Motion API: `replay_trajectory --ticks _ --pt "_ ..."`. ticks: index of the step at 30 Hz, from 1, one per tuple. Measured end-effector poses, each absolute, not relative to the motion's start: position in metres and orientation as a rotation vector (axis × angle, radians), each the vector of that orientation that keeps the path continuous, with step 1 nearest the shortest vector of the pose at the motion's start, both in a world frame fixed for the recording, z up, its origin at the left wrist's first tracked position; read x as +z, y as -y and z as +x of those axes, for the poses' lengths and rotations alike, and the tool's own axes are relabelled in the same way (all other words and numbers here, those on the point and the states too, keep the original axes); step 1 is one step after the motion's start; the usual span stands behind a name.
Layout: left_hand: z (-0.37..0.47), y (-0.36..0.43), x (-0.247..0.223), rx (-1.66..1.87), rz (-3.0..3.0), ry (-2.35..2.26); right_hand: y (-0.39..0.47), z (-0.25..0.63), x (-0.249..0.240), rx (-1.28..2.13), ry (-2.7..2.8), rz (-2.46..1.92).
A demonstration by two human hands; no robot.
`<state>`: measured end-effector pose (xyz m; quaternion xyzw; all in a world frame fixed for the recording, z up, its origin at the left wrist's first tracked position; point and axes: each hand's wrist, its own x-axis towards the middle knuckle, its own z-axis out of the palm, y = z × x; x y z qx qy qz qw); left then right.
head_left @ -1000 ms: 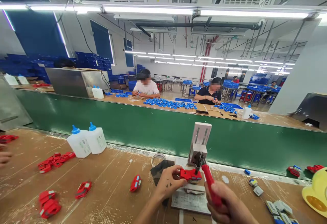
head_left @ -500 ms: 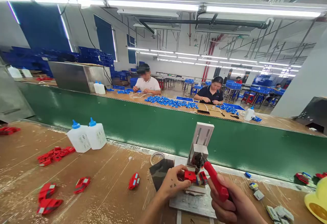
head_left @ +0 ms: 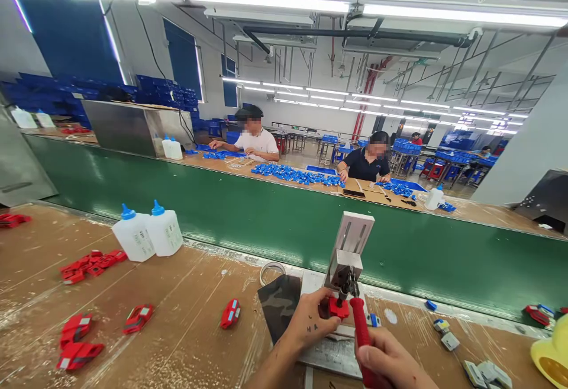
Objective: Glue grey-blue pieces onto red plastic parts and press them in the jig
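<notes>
My left hand (head_left: 314,317) pinches a small red plastic part (head_left: 339,308) with thumb and forefinger. The part sits on the base of a metal hand press (head_left: 348,259), right under its dark plunger tip. My right hand (head_left: 386,356) is wrapped round the red lever handle (head_left: 361,324) of that press, which now points down toward me. A blue and white piece (head_left: 373,320) shows just to the right of the handle, partly hidden. The far side of the red part is covered by the plunger and my fingers.
Several red parts (head_left: 229,313) lie spread on the left of the brown bench (head_left: 190,318). Two white bottles (head_left: 166,232) stand behind them. Grey pieces (head_left: 488,372) and a yellow object (head_left: 550,353) are on the right. Beyond the green conveyor belt (head_left: 266,229), two people sit at a bench.
My right hand has swung the lever handle downward and toward me. The plunger now meets the red part, and my left hand has moved slightly right with it.
</notes>
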<state>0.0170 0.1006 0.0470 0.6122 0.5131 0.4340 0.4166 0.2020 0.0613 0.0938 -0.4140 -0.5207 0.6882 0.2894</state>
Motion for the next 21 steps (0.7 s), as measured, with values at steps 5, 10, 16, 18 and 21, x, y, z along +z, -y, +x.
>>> replay_trajectory --ticks 5,10,16,18,21 --pt "0.016 -0.1 0.044 1.1 1.524 -1.274 -0.064 0.198 0.093 1.593 1.825 -1.27" --pt "0.016 -0.101 0.035 1.092 1.542 -1.27 -0.072 0.191 0.078 1.194 2.24 -1.41" --pt "0.014 -0.101 0.037 1.061 1.689 -1.329 -0.083 0.181 0.073 0.884 2.421 -1.466" --pt "-0.005 -0.094 0.039 1.067 1.751 -1.372 -0.081 0.192 0.075 0.847 2.483 -1.54" --pt "-0.06 -0.074 0.04 1.073 1.836 -1.581 -0.076 0.221 0.07 0.81 2.529 -1.706"
